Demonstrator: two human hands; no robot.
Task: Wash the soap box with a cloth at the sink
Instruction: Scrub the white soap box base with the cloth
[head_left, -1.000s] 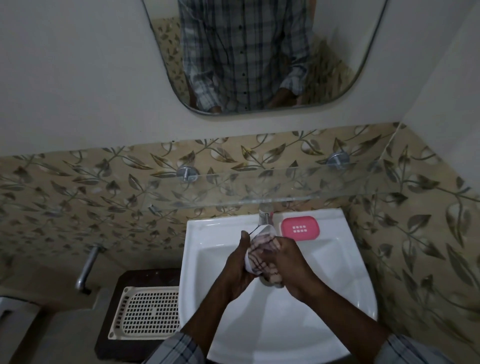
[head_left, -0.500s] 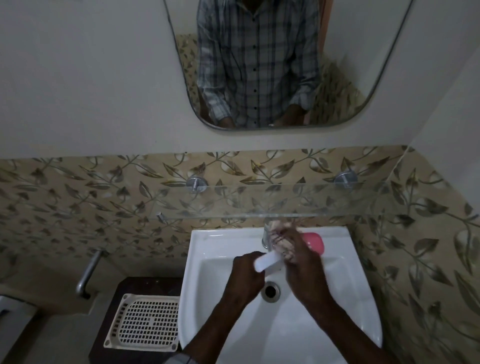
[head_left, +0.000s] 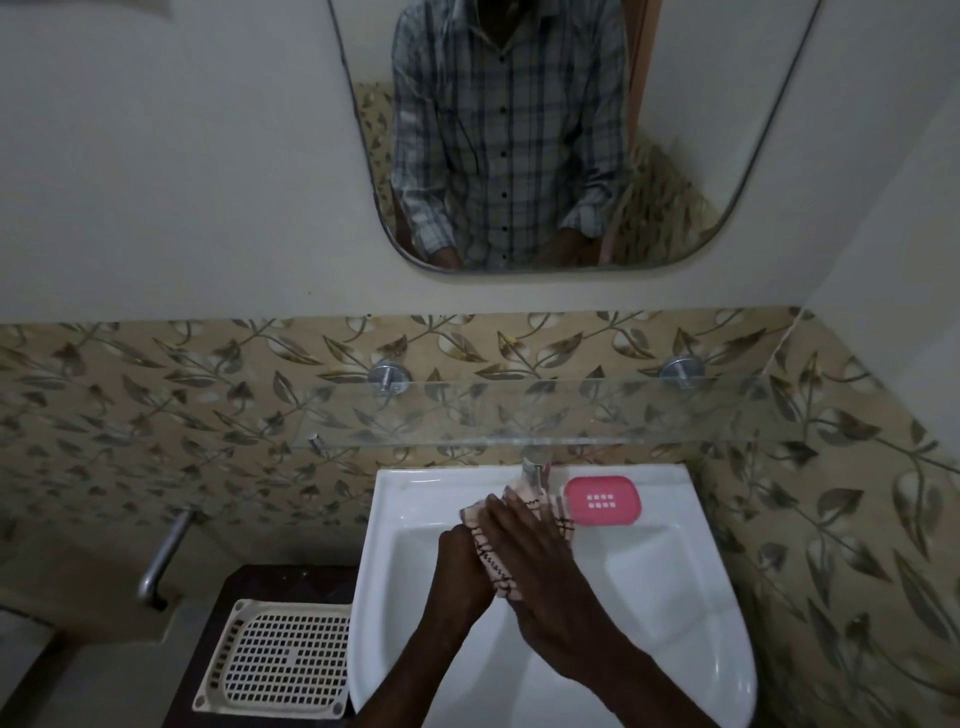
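Over the white sink (head_left: 411, 525), my left hand (head_left: 460, 569) and my right hand (head_left: 537, 558) press a pale checked cloth (head_left: 493, 566) between them. The left hand grips it from the left. The right hand lies on it with fingers stretched toward the tap (head_left: 536, 464). What the cloth covers is hidden. A pink soap box part (head_left: 602, 500) with small white slots lies on the sink's back rim, just right of the cloth's upper end.
A glass shelf (head_left: 519, 415) juts out above the tap, under a wall mirror (head_left: 727, 130). Left of the sink, a cream perforated tray (head_left: 280, 660) rests on a dark stand (head_left: 249, 584). A metal pipe (head_left: 162, 556) sticks out of the tiled wall.
The white flat piece seen in my left hand half a second ago is now out of sight under the cloth. My right hand has drawn back from the tap and covers the cloth.
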